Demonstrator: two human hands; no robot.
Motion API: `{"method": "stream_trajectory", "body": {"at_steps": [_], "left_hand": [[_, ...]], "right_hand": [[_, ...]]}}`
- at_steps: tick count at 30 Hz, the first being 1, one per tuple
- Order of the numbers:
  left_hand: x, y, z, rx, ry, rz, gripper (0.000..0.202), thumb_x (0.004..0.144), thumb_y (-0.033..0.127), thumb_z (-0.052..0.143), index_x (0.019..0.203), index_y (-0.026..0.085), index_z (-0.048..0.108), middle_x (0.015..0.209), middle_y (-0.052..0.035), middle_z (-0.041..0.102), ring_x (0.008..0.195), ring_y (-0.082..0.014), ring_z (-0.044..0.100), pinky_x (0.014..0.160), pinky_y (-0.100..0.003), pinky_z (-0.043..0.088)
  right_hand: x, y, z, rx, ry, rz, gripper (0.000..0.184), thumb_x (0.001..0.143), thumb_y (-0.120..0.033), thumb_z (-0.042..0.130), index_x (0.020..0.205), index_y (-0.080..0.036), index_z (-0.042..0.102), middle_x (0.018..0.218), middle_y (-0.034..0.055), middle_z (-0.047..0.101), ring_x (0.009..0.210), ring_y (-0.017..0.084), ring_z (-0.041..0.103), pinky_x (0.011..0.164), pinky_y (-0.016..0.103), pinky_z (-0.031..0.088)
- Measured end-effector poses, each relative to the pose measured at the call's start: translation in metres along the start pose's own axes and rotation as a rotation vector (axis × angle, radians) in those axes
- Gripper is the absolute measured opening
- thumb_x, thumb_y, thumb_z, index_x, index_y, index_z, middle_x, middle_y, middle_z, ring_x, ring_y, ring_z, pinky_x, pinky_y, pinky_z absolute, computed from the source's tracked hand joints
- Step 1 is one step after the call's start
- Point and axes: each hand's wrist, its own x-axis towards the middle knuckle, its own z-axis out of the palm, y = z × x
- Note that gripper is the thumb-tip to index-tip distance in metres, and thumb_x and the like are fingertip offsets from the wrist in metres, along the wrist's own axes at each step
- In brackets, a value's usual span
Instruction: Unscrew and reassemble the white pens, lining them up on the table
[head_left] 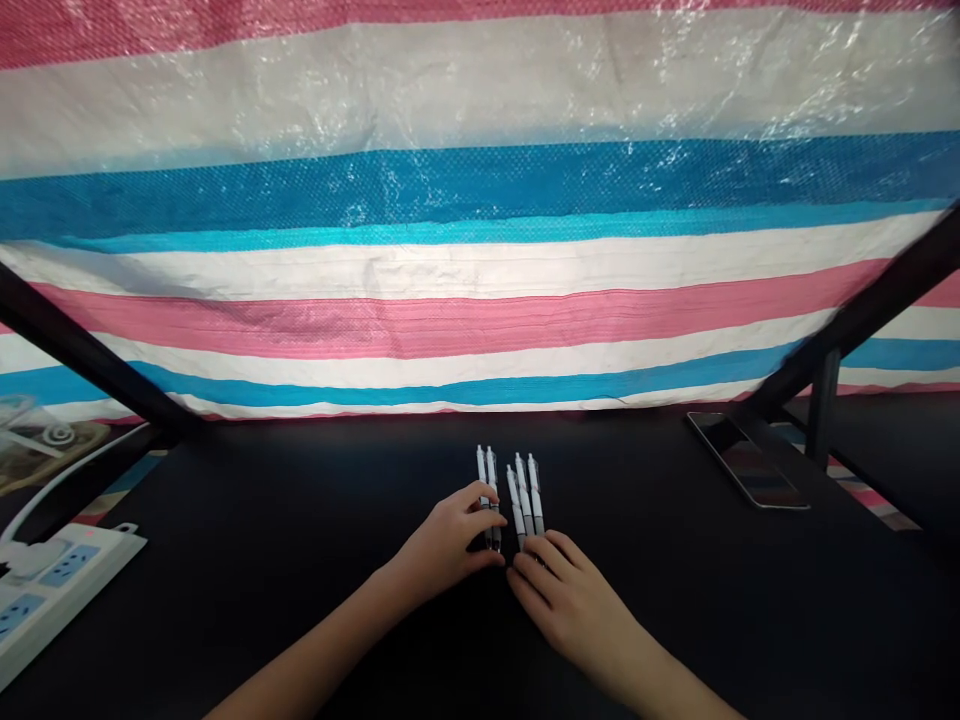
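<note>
Several white click pens lie side by side on a black table point(262, 560), tips pointing away from me. A pair of pens point(487, 475) is on the left and a group of three pens point(523, 485) on the right. My left hand point(446, 548) rests on the near ends of the left pair, fingers curled around them. My right hand point(566, 595) lies flat with its fingertips touching the near ends of the right group.
A dark smartphone point(746, 460) lies face up at the right. A white power strip point(52, 585) with a cable sits at the left edge. A striped red, white and blue tarp point(480, 220) hangs behind the table, between black diagonal frame bars point(82, 360).
</note>
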Motion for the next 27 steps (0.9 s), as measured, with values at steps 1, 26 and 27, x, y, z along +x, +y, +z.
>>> {"method": "stream_trajectory", "body": {"at_steps": [1, 26, 27], "left_hand": [[-0.001, 0.001, 0.0, -0.002, 0.005, -0.003, 0.037, 0.071, 0.02, 0.079, 0.106, 0.028, 0.074, 0.112, -0.0077, 0.065, 0.085, -0.0231, 0.065, 0.079, -0.034, 0.053], [-0.025, 0.043, -0.003, -1.175, 0.378, -0.628, 0.026, 0.083, 0.038, 0.071, 0.098, 0.017, 0.074, 0.083, -0.0062, 0.07, 0.061, -0.0107, 0.057, 0.057, -0.022, 0.048], [-0.025, 0.042, -0.003, -1.182, 0.372, -0.651, 0.026, 0.084, 0.039, 0.07, 0.097, 0.017, 0.074, 0.085, -0.0064, 0.071, 0.063, -0.0112, 0.058, 0.058, -0.021, 0.048]], "right_hand": [[0.001, 0.0, -0.003, 0.007, -0.002, -0.019, 0.03, 0.093, -0.001, 0.042, 0.1, -0.011, 0.069, 0.088, 0.0131, 0.071, 0.093, 0.028, 0.062, 0.087, 0.046, 0.048], [-0.003, -0.025, -0.002, 1.974, -0.26, 0.997, 0.059, 0.08, -0.061, 0.067, 0.115, -0.014, 0.056, 0.067, -0.0008, 0.062, 0.048, 0.008, 0.056, 0.047, 0.018, 0.038], [-0.004, -0.024, 0.0, 2.06, -0.284, 0.997, 0.062, 0.078, -0.061, 0.068, 0.115, -0.012, 0.059, 0.065, -0.0014, 0.06, 0.048, 0.006, 0.053, 0.047, 0.016, 0.036]]}}
